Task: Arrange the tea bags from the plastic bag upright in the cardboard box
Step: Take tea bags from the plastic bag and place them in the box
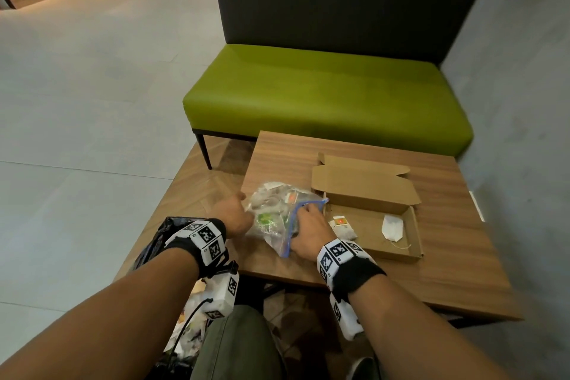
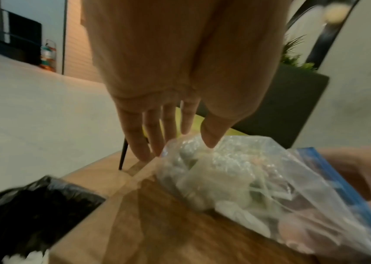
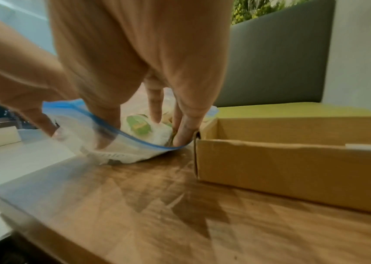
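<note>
A clear plastic bag (image 1: 274, 216) with a blue zip edge lies on the wooden table (image 1: 447, 271), stuffed with tea bags. My left hand (image 2: 175, 148) rests at its far left end, fingers straight and thumb touching the plastic (image 2: 236, 178). My right hand (image 3: 144, 132) reaches into the bag's mouth (image 3: 135, 139) with fingers and thumb spread, next to a green-labelled tea bag (image 3: 139, 126). The open cardboard box (image 1: 413, 244) sits just right of the bag. One red-tagged tea bag (image 1: 340, 225) and a white one (image 1: 392, 227) lie in it.
The box lid (image 1: 364, 185) stands open toward the back. A green bench (image 1: 324, 95) with a dark backrest faces the table. A black bin bag (image 1: 166, 237) sits at my left, below the table's edge. A grey wall (image 1: 524, 102) runs along the right.
</note>
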The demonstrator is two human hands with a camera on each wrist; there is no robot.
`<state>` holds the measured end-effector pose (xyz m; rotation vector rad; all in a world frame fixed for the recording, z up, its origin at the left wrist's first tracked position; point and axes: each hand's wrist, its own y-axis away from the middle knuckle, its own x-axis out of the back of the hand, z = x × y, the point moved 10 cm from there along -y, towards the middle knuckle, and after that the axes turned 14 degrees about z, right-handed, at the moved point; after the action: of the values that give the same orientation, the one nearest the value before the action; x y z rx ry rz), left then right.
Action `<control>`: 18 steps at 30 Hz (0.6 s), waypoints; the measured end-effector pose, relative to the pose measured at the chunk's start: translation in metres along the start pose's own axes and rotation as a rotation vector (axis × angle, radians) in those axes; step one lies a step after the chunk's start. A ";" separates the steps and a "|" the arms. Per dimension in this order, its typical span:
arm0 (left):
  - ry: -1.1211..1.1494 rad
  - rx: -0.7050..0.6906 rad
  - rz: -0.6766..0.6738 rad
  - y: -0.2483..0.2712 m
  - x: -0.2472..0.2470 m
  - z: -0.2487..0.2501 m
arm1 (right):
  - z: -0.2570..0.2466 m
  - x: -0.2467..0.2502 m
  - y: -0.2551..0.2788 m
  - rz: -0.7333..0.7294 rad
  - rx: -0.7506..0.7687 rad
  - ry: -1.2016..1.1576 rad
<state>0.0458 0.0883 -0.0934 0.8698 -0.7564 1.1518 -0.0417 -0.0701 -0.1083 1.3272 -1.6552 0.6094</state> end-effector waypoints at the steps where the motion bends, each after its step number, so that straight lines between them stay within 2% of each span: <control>1: 0.000 -0.002 -0.020 0.000 -0.007 -0.005 | 0.002 -0.002 0.000 -0.008 -0.012 -0.007; 7: -0.003 0.008 -0.008 -0.005 -0.015 -0.009 | -0.003 -0.014 -0.007 0.010 -0.027 -0.089; 15: -0.042 0.023 -0.066 -0.005 -0.021 -0.008 | -0.016 -0.020 -0.011 -0.011 0.067 -0.095; 18: -0.019 0.015 -0.062 -0.004 -0.019 -0.009 | -0.019 -0.011 -0.011 0.000 0.043 -0.186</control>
<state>0.0459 0.0874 -0.1146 0.9121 -0.7324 1.0964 -0.0245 -0.0524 -0.1101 1.4518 -1.7998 0.5377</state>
